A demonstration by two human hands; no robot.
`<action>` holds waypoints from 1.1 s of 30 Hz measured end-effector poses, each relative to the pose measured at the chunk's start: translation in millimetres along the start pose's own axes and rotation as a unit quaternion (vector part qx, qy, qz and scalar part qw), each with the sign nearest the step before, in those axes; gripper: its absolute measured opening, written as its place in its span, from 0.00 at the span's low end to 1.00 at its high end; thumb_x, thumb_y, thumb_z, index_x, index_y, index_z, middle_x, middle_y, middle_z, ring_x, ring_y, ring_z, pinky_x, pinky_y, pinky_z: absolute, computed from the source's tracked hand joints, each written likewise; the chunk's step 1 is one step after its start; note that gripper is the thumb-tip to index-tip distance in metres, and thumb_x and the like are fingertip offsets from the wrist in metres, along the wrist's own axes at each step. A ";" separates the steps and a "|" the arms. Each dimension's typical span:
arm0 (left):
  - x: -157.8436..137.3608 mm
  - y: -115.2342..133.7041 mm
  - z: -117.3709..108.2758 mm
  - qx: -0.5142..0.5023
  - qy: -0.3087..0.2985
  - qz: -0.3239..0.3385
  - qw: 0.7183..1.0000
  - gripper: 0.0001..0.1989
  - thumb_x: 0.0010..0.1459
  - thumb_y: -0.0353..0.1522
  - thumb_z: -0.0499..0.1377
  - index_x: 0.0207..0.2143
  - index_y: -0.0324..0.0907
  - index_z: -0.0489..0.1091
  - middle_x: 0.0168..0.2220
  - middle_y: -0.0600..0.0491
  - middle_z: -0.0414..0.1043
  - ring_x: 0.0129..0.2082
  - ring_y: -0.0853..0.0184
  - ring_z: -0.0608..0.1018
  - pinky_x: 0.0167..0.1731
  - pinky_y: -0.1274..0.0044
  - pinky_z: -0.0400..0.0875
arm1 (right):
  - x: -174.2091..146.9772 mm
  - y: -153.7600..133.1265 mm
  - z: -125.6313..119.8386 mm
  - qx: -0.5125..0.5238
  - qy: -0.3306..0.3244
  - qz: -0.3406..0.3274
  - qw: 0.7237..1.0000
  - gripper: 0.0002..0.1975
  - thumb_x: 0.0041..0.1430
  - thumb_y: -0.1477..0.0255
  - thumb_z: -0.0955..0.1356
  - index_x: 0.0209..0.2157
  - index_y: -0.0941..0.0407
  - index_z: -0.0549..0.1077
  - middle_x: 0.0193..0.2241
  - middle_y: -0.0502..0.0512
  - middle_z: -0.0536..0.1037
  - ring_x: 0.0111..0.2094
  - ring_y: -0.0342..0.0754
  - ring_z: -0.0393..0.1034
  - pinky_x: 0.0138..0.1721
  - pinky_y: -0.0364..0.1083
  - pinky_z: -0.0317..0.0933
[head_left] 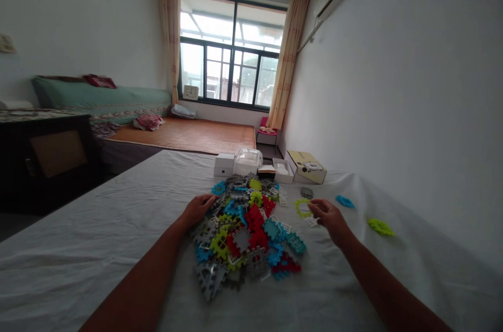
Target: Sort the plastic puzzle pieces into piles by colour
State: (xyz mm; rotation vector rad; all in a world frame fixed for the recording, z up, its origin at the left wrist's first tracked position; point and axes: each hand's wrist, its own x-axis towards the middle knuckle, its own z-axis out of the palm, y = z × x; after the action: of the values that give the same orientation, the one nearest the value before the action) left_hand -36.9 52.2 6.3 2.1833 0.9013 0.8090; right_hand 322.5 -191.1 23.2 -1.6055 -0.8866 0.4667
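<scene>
Where the cloth-covered surface (118, 227) spreads out, a heap of toothed plastic pieces (255, 219) in red, blue, lime and grey lies across its middle. Beyond the heap, toward the right, stands a yellow-and-white box (308, 167). The left hand (199, 209) is at the heap's left edge; whether it grips anything, I cannot tell. Right of the heap, the right hand (329, 218) pinches a lime frame (298, 210) by its edge, near a small white lattice piece (311, 222).
</scene>
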 end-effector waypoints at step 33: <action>4.7 -14.6 2.0 0.027 0.003 0.009 1.000 0.27 0.54 0.50 0.49 0.42 0.41 0.75 0.42 0.51 0.77 0.44 0.58 0.75 0.45 0.74 0.66 | -18.3 -15.0 5.7 -0.224 -0.233 -0.180 0.929 0.16 0.53 0.61 0.66 0.41 0.54 0.73 0.37 0.54 0.76 0.34 0.48 0.70 0.34 0.46 0.65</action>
State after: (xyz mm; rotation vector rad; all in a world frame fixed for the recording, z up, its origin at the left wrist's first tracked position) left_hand -38.2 63.4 -4.3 2.2391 0.9173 0.8094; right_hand 302.4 -200.9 33.1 -1.7079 -1.7149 0.4067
